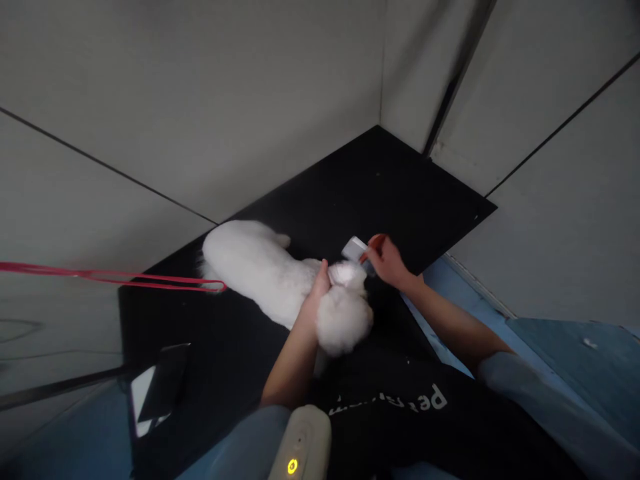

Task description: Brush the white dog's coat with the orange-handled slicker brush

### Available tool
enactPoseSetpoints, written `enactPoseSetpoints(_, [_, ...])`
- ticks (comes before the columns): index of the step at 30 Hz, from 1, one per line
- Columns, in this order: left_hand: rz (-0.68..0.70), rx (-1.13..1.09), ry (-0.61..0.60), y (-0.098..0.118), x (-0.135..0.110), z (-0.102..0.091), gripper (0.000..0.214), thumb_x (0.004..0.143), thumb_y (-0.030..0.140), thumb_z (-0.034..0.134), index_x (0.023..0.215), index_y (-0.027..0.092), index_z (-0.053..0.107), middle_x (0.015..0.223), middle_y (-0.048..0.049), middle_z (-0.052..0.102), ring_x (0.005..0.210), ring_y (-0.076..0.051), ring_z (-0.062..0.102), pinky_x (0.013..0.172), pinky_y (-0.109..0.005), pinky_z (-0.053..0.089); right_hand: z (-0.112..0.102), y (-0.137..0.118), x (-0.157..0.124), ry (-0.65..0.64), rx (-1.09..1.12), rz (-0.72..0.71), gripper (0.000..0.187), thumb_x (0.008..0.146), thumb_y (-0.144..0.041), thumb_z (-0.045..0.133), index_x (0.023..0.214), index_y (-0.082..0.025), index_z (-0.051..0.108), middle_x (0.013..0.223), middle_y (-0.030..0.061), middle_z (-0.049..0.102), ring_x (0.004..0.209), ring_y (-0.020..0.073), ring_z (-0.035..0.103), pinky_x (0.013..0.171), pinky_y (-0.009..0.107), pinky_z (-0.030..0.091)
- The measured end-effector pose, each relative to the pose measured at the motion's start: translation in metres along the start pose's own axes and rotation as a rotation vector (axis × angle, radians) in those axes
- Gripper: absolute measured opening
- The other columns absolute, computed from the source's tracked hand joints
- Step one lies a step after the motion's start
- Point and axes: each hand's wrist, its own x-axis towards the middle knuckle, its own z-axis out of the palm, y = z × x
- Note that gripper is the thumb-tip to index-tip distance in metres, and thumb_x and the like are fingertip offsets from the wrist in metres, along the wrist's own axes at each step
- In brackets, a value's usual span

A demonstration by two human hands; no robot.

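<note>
A small white fluffy dog (270, 277) stands on a black table (380, 187), its head toward me. My left hand (316, 293) is wrapped round the dog's neck, just behind its head. My right hand (387, 261) is closed on a brush with a grey rectangular head (354, 249), held right above the dog's head. I wear a black apron with white lettering.
A red leash (110, 277) runs from the left edge to the dog's rear end. A dark device (163, 387) with a white part sits at the table's near left corner. Grey panelled walls close in behind the table. The floor is blue (560, 347).
</note>
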Motion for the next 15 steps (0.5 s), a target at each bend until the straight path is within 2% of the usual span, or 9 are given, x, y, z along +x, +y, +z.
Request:
enactPoseSetpoints(2, [0.014, -0.053, -0.021, 0.000, 0.002, 0.001, 0.077, 0.094, 0.071, 0.012, 0.083, 0.017, 0.065, 0.058, -0.0084, 0.061, 0.066, -0.025, 0.064, 0.064, -0.037, 0.050, 0.004, 0.005, -0.002, -0.163, 0.029, 0.031, 0.017, 0.076, -0.032, 0.058, 0.089, -0.022, 0.056, 0.081, 0.0012, 0.064, 0.077, 0.0187, 0.062, 0.079, 0.034, 0.051])
enactPoseSetpoints(3, [0.028, -0.060, -0.020, 0.001, 0.003, 0.001, 0.076, 0.095, 0.069, 0.011, 0.084, 0.017, 0.066, 0.057, -0.0081, 0.061, 0.064, -0.024, 0.063, 0.063, -0.036, 0.050, 0.005, 0.008, -0.003, -0.150, 0.038, 0.073, 0.017, 0.075, -0.032, 0.058, 0.089, -0.022, 0.056, 0.081, 0.0013, 0.065, 0.078, 0.0190, 0.063, 0.080, 0.034, 0.051])
enactPoseSetpoints(6, [0.021, -0.080, 0.004, 0.000, 0.003, 0.000, 0.074, 0.095, 0.068, 0.013, 0.086, 0.018, 0.066, 0.056, -0.0079, 0.061, 0.062, -0.024, 0.063, 0.062, -0.036, 0.051, 0.007, 0.017, -0.007, 0.080, 0.056, 0.125, 0.019, 0.079, -0.035, 0.054, 0.093, -0.023, 0.054, 0.087, 0.0030, 0.066, 0.084, 0.0202, 0.064, 0.083, 0.036, 0.051])
enactPoseSetpoints(7, [0.005, -0.090, -0.001, -0.001, 0.003, -0.001, 0.073, 0.095, 0.070, 0.014, 0.088, 0.019, 0.067, 0.057, -0.0080, 0.061, 0.063, -0.025, 0.064, 0.062, -0.036, 0.052, 0.006, 0.019, -0.008, 0.079, 0.065, 0.098, 0.020, 0.079, -0.036, 0.054, 0.094, -0.023, 0.054, 0.088, 0.0031, 0.065, 0.085, 0.0200, 0.064, 0.084, 0.036, 0.051])
enactPoseSetpoints(10, [-0.016, -0.108, -0.052, -0.004, 0.001, -0.002, 0.071, 0.094, 0.071, 0.019, 0.090, 0.019, 0.067, 0.061, -0.0086, 0.064, 0.065, -0.025, 0.065, 0.061, -0.035, 0.052, 0.006, 0.022, -0.014, -0.115, 0.093, 0.051, 0.020, 0.077, -0.037, 0.056, 0.091, -0.022, 0.056, 0.084, 0.0019, 0.064, 0.081, 0.0195, 0.063, 0.081, 0.035, 0.052])
enactPoseSetpoints(11, [-0.008, -0.109, -0.074, -0.004, 0.000, -0.001, 0.070, 0.094, 0.071, 0.021, 0.090, 0.018, 0.068, 0.063, -0.0087, 0.065, 0.065, -0.024, 0.065, 0.061, -0.035, 0.052, 0.007, 0.022, -0.016, -0.108, 0.094, 0.073, 0.019, 0.077, -0.037, 0.055, 0.090, -0.022, 0.056, 0.083, 0.0017, 0.063, 0.081, 0.0196, 0.063, 0.082, 0.036, 0.052])
enactPoseSetpoints(14, [-0.003, -0.127, -0.052, 0.001, 0.002, 0.003, 0.071, 0.094, 0.071, 0.022, 0.089, 0.018, 0.067, 0.064, -0.0081, 0.065, 0.067, -0.024, 0.065, 0.061, -0.033, 0.051, 0.012, 0.025, -0.020, 0.056, 0.107, 0.129, 0.022, 0.079, -0.038, 0.053, 0.094, -0.022, 0.055, 0.084, 0.0017, 0.063, 0.081, 0.0194, 0.062, 0.084, 0.037, 0.051])
enactPoseSetpoints(15, [-0.016, -0.140, -0.020, 0.003, 0.003, 0.005, 0.070, 0.094, 0.072, 0.022, 0.090, 0.018, 0.067, 0.065, -0.0080, 0.065, 0.070, -0.024, 0.066, 0.062, -0.033, 0.052, 0.014, 0.027, -0.021, 0.039, 0.121, 0.125, 0.023, 0.079, -0.039, 0.054, 0.094, -0.022, 0.055, 0.084, 0.0015, 0.063, 0.081, 0.0192, 0.062, 0.083, 0.036, 0.051])
